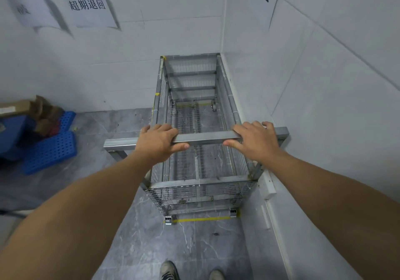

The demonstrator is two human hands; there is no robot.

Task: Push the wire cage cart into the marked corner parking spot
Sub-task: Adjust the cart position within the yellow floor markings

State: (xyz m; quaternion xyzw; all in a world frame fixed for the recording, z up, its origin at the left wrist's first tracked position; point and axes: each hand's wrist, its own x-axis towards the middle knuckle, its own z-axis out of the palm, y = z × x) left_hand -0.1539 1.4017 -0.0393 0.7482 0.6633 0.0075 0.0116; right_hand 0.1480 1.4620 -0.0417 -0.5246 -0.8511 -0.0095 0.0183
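One head-worn camera looks steeply down and forward from standing height into a room corner. Close in at lower frame are the wearer's forearms and shoes (190, 272); the far wall's paper signs (87, 9) fill the upper left.

The cart (194, 128) sits tight against the right wall (324, 106), its far end at the back wall (129, 63). Open floor (121, 132) lies on its left, up to the blue crates (49, 150) and boxes (32, 108).

Grey floor (134, 247): cart (194, 115), blue crates (49, 150), yellow tape (201, 219).
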